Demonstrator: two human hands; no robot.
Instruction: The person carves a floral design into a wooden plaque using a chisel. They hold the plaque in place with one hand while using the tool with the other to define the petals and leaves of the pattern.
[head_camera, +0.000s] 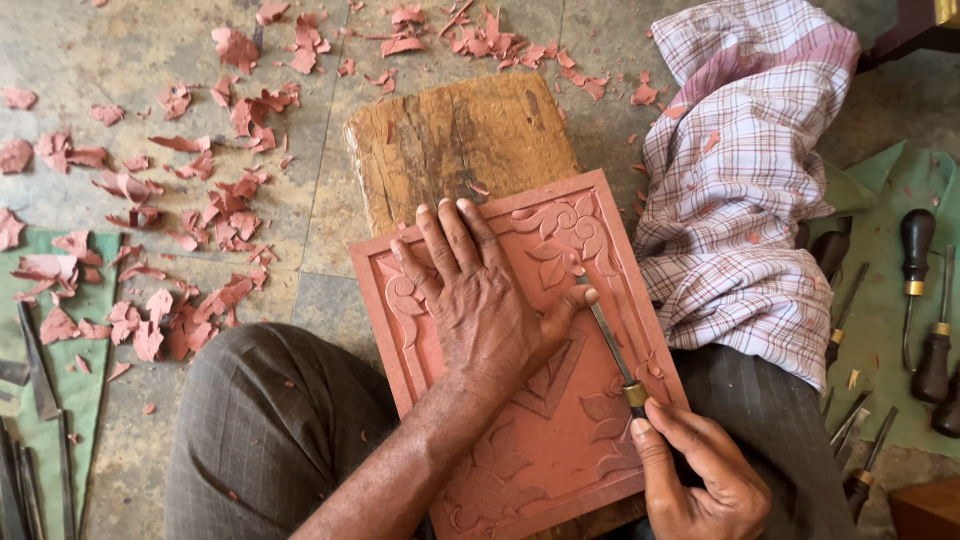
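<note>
Nearest to me, my right hand (700, 470) is closed around the handle of a carving chisel (610, 340), whose thin blade runs up and to the left across the red carved panel (560, 440). Its tip meets the leaf relief in the panel's upper right part, just beside my left thumb. My left hand (480, 300) lies flat and open on the panel's upper left half, fingers spread, pressing it down and gripping nothing. The panel rests tilted across my lap and overlaps the lower end of a worn wooden block (450, 140), which lies on the stone floor (120, 50) just above it. Red shavings (200, 200) are scattered over the floor to the left of and above the panel. Right of the panel, a checked cloth (740, 180) covers my knee. Further right of it, several dark-handled tools (915, 260) lie on a green mat (890, 180); I think they are more chisels, though their tips are hard to make out. Left of the panel, at the picture's edge, flat metal blades (40, 370) rest on another green mat.
</note>
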